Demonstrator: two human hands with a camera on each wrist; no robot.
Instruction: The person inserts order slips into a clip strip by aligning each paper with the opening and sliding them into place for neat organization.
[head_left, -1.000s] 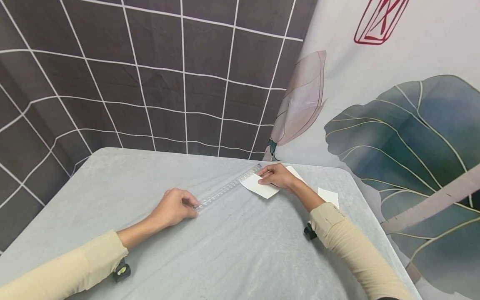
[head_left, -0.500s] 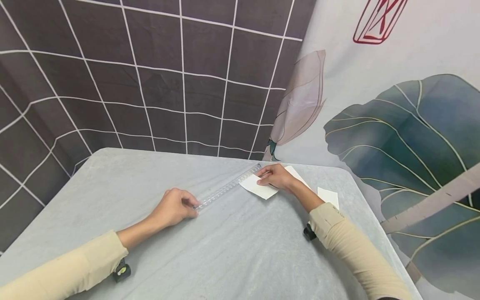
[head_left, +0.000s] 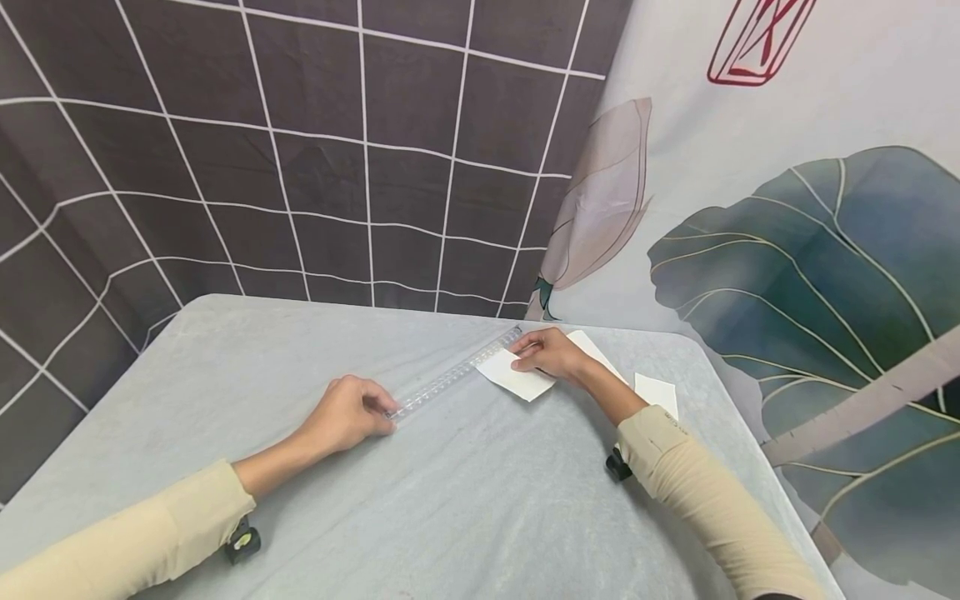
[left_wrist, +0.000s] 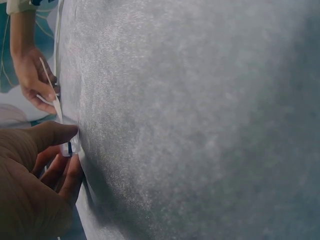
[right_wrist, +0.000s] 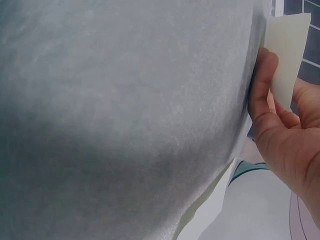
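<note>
Head view: clear ruler (head_left: 442,385) slanting across the pale grey desk (head_left: 450,517), near end at the left hand (head_left: 351,414), far end beside the right hand (head_left: 551,354).
Left hand: thumb and fingertips pinching the ruler's tip!
Right hand: gripping a white paper piece (head_left: 516,377), corner right at the ruler; contact hard to call.
Spare whites: one sheet (head_left: 595,348) just past the right wrist, another square (head_left: 657,394) beside the right sleeve (head_left: 705,492).
</note>
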